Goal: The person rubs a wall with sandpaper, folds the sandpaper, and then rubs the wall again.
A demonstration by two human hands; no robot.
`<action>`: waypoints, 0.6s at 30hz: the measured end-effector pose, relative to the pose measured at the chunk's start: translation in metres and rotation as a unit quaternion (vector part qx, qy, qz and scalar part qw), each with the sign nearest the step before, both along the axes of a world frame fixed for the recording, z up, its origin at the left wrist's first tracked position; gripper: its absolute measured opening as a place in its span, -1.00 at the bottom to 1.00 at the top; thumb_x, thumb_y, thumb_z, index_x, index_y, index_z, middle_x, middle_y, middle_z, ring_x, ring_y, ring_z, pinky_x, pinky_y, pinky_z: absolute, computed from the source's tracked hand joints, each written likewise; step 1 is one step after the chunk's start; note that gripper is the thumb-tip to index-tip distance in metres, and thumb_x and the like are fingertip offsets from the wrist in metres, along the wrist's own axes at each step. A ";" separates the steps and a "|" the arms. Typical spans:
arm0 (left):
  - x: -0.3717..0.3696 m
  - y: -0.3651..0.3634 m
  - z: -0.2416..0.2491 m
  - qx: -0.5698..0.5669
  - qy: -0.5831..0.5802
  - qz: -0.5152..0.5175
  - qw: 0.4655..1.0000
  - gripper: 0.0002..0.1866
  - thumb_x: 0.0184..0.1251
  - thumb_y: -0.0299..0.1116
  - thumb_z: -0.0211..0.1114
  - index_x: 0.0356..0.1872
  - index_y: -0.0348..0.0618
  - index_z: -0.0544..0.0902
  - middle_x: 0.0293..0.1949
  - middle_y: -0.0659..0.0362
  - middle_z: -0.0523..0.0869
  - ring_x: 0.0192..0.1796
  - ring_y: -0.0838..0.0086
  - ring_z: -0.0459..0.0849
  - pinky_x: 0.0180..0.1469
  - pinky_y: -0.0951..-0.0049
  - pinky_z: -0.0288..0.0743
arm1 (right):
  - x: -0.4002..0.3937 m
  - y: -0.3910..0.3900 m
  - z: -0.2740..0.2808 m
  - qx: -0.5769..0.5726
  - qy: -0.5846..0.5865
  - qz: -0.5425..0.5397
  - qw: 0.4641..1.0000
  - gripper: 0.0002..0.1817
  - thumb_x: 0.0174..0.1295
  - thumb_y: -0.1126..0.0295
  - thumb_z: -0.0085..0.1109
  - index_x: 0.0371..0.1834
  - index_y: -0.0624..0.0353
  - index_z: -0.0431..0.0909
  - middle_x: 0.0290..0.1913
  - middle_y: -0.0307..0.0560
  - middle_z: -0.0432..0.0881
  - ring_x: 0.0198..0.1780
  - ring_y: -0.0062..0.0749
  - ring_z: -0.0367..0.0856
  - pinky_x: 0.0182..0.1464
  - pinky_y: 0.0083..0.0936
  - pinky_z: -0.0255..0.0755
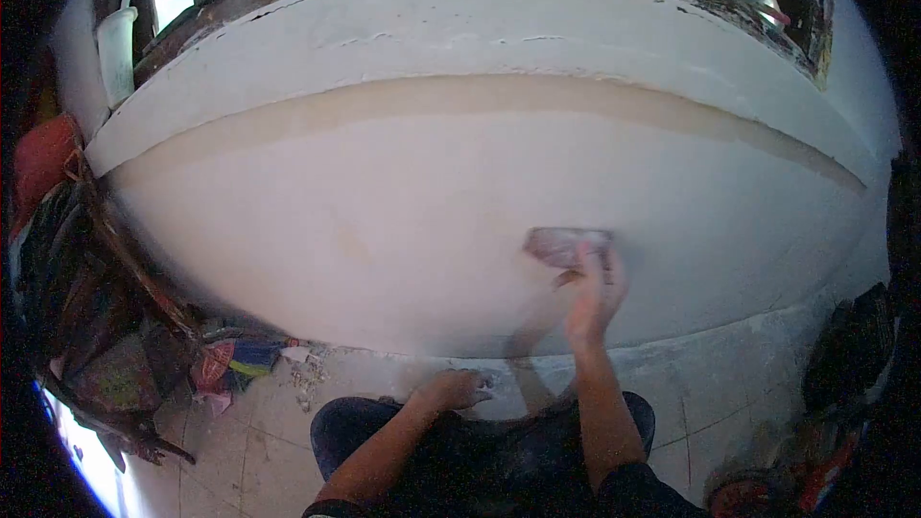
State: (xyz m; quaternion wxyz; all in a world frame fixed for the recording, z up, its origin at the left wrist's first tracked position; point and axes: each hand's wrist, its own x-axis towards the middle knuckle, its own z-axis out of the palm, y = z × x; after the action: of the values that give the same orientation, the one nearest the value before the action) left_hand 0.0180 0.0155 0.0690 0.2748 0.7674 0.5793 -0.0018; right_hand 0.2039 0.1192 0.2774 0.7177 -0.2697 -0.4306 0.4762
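Note:
My right hand (595, 293) is raised against a white plastered wall (403, 221) and presses a small pinkish-brown sanding pad (564, 244) flat on it, low on the wall under a window sill. The hand and pad are blurred with motion. My left hand (459, 388) rests closed on my left knee, holding nothing that I can see. I crouch on the floor close to the wall, dark trousers (480, 451) below my arms.
A pale sill (460, 29) and a dark wooden window frame run above the wall. Piled bags and colourful clutter (106, 326) stand at the left, more dark items (844, 364) at the right. Dusty tiled floor (278, 432) lies below.

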 end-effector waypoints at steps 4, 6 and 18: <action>-0.004 -0.002 0.012 -0.039 -0.008 -0.004 0.999 -0.55 0.51 0.02 0.17 0.21 -0.05 0.57 0.14 -0.03 0.70 0.18 -0.01 0.67 0.22 -0.06 0.52 | 0.000 0.007 -0.007 0.014 0.060 -0.008 0.998 -0.82 0.41 0.37 0.20 -0.13 0.28 0.63 -0.28 -0.13 0.67 -0.46 -0.57 0.60 -0.57 -0.56 0.48; -0.003 0.002 0.003 -0.038 0.008 -0.018 0.999 -0.53 0.51 0.00 0.15 0.28 -0.04 0.53 0.13 -0.04 0.70 0.18 -0.02 0.66 0.25 -0.04 0.52 | -0.009 -0.001 -0.021 -0.035 -0.094 0.078 0.992 -0.79 0.41 0.30 0.25 -0.19 0.26 0.63 -0.29 -0.14 0.71 -0.50 -0.53 0.60 -0.52 -0.54 0.47; 0.000 0.004 0.004 0.083 -0.124 0.007 0.989 -0.27 0.04 -0.69 0.23 0.37 -0.14 0.43 0.31 -0.09 0.49 0.37 -0.06 0.49 0.42 0.06 0.41 | 0.025 0.006 0.010 0.020 0.029 -0.054 0.998 -0.74 0.39 0.27 0.23 -0.11 0.28 0.65 -0.23 -0.09 0.69 -0.31 -0.41 0.69 -0.52 -0.46 0.59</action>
State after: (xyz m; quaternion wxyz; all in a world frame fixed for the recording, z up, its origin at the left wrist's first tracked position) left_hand 0.0181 0.0191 0.0733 0.2797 0.7776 0.5447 0.1432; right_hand 0.2292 0.1248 0.2869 0.7599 -0.2645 -0.4038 0.4353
